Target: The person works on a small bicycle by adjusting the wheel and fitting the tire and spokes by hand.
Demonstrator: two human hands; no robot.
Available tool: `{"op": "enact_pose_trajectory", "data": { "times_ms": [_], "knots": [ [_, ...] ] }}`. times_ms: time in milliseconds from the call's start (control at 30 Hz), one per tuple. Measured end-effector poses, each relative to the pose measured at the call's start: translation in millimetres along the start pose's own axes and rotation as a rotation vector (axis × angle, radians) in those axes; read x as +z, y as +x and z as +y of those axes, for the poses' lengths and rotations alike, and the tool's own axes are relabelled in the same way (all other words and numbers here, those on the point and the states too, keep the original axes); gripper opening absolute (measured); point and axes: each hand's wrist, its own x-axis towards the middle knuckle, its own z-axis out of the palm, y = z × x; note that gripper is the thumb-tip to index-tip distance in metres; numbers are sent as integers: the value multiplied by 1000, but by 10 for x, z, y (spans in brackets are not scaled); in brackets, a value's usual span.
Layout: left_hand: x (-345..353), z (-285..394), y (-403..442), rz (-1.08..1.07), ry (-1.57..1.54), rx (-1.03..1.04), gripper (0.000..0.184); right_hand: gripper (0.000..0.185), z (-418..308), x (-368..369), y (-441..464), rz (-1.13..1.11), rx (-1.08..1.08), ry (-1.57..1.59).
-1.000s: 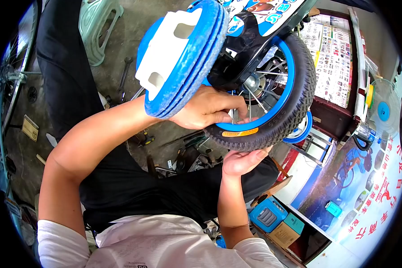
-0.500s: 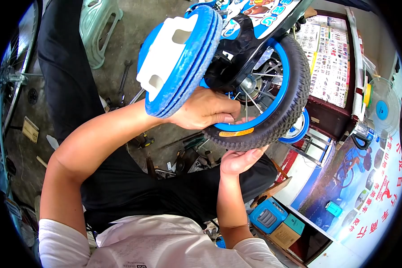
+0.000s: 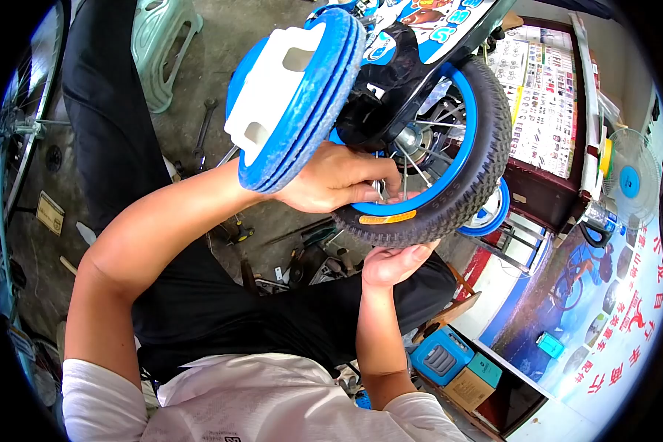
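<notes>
A small bicycle wheel [image 3: 468, 158] with a blue rim and spokes stands tilted before me; its knobby black tire [image 3: 486, 173] bears an orange label. My left hand [image 3: 331, 180] reaches in behind a blue-and-white training wheel [image 3: 291, 96]. Its thumb and fingers pinch at a small silvery part by the rim and spokes, mostly covered by the fingers. From below, my right hand [image 3: 398, 264] holds the tire, palm against the tread. Some of its fingertips show through the spokes near my left fingers; the rest are hidden behind the tire.
Tools lie on the floor, including a wrench [image 3: 205, 132] and a screwdriver [image 3: 239, 234]. A pale green stool [image 3: 162, 59] stands at upper left. On the right are a cabinet [image 3: 545, 173], a fan [image 3: 630, 180] and a blue case [image 3: 442, 355].
My left fingers have shifted slightly at the rim, and more of the small silvery part shows. The wheel has shifted very slightly; my right hand stays under the tire.
</notes>
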Motion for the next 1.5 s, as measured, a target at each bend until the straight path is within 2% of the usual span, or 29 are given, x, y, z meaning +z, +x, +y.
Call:
{"op": "enact_pose_trajectory", "data": {
  "times_ms": [67,200,300,400,533,633,700,833,900,1133,1233,1300,1333,1400,1433,1500],
  "knots": [
    [-9,6,8,-25,32,-18,18,66,26,-6,-12,51,23,5],
    [-21,40,14,-64,180,-24,17,66,-1,20,18,17,-12,-1],
    [1,5,9,-3,20,-21,16,66,11,18,13,45,-19,-33],
    [-2,7,4,10,59,80,18,66,-11,25,22,19,-29,-45],
    [-5,-14,12,-10,136,100,18,67,32,2,-7,52,0,2],
    [-12,8,5,-39,189,10,18,68,21,4,3,34,-1,6],
    [-15,43,8,-13,39,-139,18,68,15,9,-1,25,-6,11],
    [-11,26,-6,-12,-50,-140,18,70,-5,-17,23,29,26,8],
    [-10,-2,-5,-19,-109,16,15,71,-16,-41,45,-7,33,6],
    [18,-7,16,8,-21,8,14,73,23,-34,25,-21,1,-23],
    [18,-5,22,-30,17,-56,17,74,36,-41,10,-17,4,-37],
    [69,-51,17,104,19,106,15,75,29,-47,13,-12,1,-57],
    [77,-51,-26,103,22,108,15,76,21,-54,19,-27,6,-32],
    [171,10,-164,384,252,165,18,77,39,-75,-3,-44,21,-15],
    [234,63,-196,561,221,215,19,76,78,-87,-43,45,26,48],
    [317,32,-411,677,324,117,14,76,172,-121,-84,135,16,120]
  ]
}}
